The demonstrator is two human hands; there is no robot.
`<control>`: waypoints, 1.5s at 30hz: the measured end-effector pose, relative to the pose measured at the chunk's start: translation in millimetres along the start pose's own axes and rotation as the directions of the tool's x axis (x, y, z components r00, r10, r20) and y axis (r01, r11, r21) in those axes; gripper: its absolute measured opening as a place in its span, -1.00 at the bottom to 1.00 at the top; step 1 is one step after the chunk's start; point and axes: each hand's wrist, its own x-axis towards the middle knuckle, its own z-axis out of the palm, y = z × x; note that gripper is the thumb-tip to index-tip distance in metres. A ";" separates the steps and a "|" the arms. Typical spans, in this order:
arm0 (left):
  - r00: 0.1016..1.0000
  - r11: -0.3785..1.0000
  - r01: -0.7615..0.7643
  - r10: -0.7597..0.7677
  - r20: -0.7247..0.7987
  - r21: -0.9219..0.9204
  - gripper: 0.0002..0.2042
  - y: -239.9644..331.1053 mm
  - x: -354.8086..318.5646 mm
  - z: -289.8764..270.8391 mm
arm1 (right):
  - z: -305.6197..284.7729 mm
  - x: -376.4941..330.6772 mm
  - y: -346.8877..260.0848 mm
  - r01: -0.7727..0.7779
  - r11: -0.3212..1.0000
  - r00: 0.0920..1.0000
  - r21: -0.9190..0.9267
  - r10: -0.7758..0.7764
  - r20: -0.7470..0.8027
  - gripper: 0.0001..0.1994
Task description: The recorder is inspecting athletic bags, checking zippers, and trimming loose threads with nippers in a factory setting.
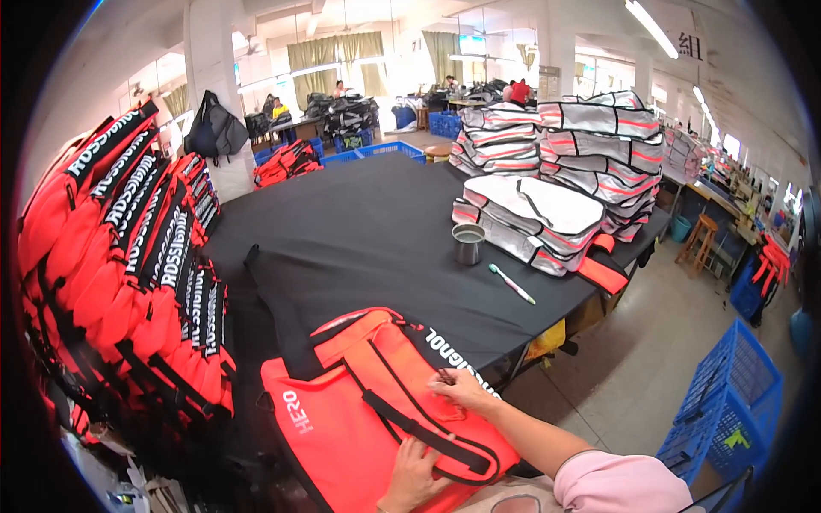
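1. The flat red fabric bag with black straps lay at the near edge of the black-covered table.
2. Your right hand pinched a small dark fitting on the bag's upper edge with its fingertips.
3. Your left hand pressed flat and open on the bag, beside a strap.
4. Stacked red bags stood left; a metal cup and a pen sat farther right.

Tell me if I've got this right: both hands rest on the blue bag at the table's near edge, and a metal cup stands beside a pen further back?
Not quite. The bag under the left hand and right hand is red-orange with black straps, not blue, as the head view shows. The rest holds: a metal cup stands beside a pen further back on the black table.
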 end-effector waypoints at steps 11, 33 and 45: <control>0.964 0.929 -0.005 -0.094 -0.248 -0.370 -0.85 8.4 -35.0 74.6 | -12.5 -125.1 -3.0 -0.105 0.993 0.993 0.062 0.108 -0.053 -0.76; 0.806 0.461 0.289 -0.590 -0.046 -0.839 -0.60 -9.2 -13.1 -1.3 | 69.5 -40.2 -102.3 -0.044 0.987 0.972 -0.154 0.079 0.223 -0.75; 0.845 0.931 0.223 -0.332 -0.418 -0.289 -0.68 -34.5 -27.4 -7.0 | 86.6 -19.5 -34.7 -0.558 0.830 0.744 -0.003 0.502 0.440 -0.71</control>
